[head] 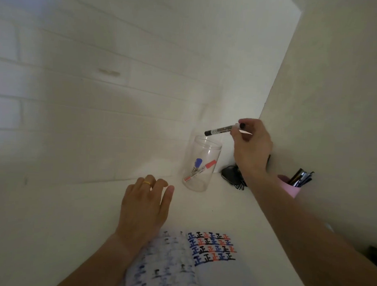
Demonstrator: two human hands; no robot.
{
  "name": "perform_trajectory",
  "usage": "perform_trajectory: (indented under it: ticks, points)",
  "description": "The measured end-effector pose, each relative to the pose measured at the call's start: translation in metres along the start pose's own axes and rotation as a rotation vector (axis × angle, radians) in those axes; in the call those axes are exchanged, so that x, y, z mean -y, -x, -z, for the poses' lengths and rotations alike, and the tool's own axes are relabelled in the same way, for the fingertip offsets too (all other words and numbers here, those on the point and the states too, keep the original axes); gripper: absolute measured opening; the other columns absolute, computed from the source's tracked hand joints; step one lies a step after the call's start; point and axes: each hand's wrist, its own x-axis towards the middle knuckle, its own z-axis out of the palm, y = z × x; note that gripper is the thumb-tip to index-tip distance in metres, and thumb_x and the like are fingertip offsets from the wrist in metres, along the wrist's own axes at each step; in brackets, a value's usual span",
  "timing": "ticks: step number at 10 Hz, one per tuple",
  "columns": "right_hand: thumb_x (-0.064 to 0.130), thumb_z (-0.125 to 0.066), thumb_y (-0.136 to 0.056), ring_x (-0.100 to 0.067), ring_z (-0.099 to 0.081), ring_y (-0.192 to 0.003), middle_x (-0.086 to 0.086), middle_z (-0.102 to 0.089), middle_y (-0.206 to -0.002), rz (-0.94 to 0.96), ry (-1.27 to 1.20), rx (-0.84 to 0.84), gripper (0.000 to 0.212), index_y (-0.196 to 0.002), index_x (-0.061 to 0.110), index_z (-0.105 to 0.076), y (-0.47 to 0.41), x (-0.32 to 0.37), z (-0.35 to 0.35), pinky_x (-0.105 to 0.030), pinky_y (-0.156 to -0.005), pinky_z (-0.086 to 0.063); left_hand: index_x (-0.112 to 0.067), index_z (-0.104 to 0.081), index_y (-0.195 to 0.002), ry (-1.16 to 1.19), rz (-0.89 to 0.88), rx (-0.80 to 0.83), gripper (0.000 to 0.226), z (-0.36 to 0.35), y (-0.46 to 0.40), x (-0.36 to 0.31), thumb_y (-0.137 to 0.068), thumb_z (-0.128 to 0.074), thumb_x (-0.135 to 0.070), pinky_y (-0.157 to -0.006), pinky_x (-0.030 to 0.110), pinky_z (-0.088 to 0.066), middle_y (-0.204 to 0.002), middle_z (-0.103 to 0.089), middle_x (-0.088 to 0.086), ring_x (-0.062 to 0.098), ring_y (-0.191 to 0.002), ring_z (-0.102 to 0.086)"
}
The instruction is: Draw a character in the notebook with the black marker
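Observation:
An open notebook lies on the white desk at the bottom, its right page carrying rows of black, blue and red characters. My right hand holds the black marker by its end, nearly level, just above the rim of a clear plastic jar. A blue marker and a red marker lean inside that jar. My left hand, with a gold ring, rests palm down on the desk beside the notebook's upper left, fingers apart and holding nothing.
A pink cup with several pens stands at the right against the side wall. A black corded object lies behind the jar in the corner. White brick wall rises behind the desk.

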Motion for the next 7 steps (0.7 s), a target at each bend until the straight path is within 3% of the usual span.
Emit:
perform_trajectory:
  ticks: [1, 2, 4, 5, 6, 7]
  points:
    - [0.015, -0.064, -0.093, -0.013, -0.069, -0.077, -0.004, -0.071, -0.109, 0.111, 0.255, 0.065, 0.019, -0.111, 0.015, -0.069, -0.017, -0.012, -0.027, -0.018, -0.078, -0.051, -0.019, -0.071, -0.097, -0.022, 0.004, -0.006, 0.039, -0.001, 0.000, 0.002, -0.099, -0.039, -0.042, -0.073, 0.042, -0.046, -0.090, -0.067, 0.005, 0.028, -0.083, -0.062]
    - [0.012, -0.061, -0.095, -0.023, -0.071, -0.093, -0.010, -0.070, -0.116, 0.138, 0.461, 0.155, 0.026, -0.119, 0.012, -0.070, -0.027, -0.024, -0.046, -0.023, -0.081, -0.048, -0.018, -0.071, -0.099, -0.027, 0.001, -0.002, 0.039, -0.003, -0.001, 0.001, -0.099, -0.041, -0.042, -0.076, 0.043, -0.047, -0.091, -0.068, 0.006, 0.029, -0.085, -0.062]
    - [0.002, -0.052, -0.092, -0.033, -0.071, -0.092, -0.021, -0.077, -0.103, 0.078, 0.644, 0.338, 0.025, -0.103, -0.005, -0.074, -0.026, -0.039, -0.064, -0.041, -0.083, -0.056, -0.017, -0.072, -0.103, -0.019, -0.014, -0.001, 0.039, -0.005, -0.001, 0.001, -0.100, -0.043, -0.043, -0.079, 0.042, -0.048, -0.094, -0.068, 0.006, 0.026, -0.086, -0.062]
    - [0.004, -0.048, -0.094, -0.031, -0.070, -0.098, -0.018, -0.076, -0.110, 0.061, 0.680, 0.399, 0.030, -0.107, -0.002, -0.075, -0.023, -0.045, -0.069, -0.039, -0.087, -0.055, -0.017, -0.072, -0.103, -0.023, -0.012, -0.005, 0.040, -0.006, -0.002, 0.002, -0.100, -0.041, -0.043, -0.078, 0.042, -0.049, -0.094, -0.068, 0.006, 0.026, -0.085, -0.061]
    - [0.008, -0.049, -0.097, -0.028, -0.065, -0.114, -0.012, -0.071, -0.127, 0.025, 0.684, 0.411, 0.033, -0.124, 0.007, -0.069, -0.022, -0.044, -0.065, -0.034, -0.097, -0.050, -0.018, -0.071, -0.106, -0.017, -0.013, -0.010, 0.039, -0.006, -0.001, 0.000, -0.100, -0.041, -0.044, -0.079, 0.042, -0.049, -0.095, -0.068, 0.005, 0.026, -0.086, -0.061]
    - [0.008, -0.053, -0.097, -0.026, -0.065, -0.111, -0.011, -0.069, -0.126, 0.096, 0.673, 0.388, 0.031, -0.124, 0.010, -0.068, -0.011, -0.042, -0.055, -0.035, -0.096, -0.051, -0.019, -0.069, -0.114, 0.006, -0.009, -0.056, 0.036, -0.009, -0.002, 0.007, -0.100, -0.045, -0.042, -0.079, 0.041, -0.048, -0.098, -0.069, 0.006, 0.026, -0.088, -0.063]
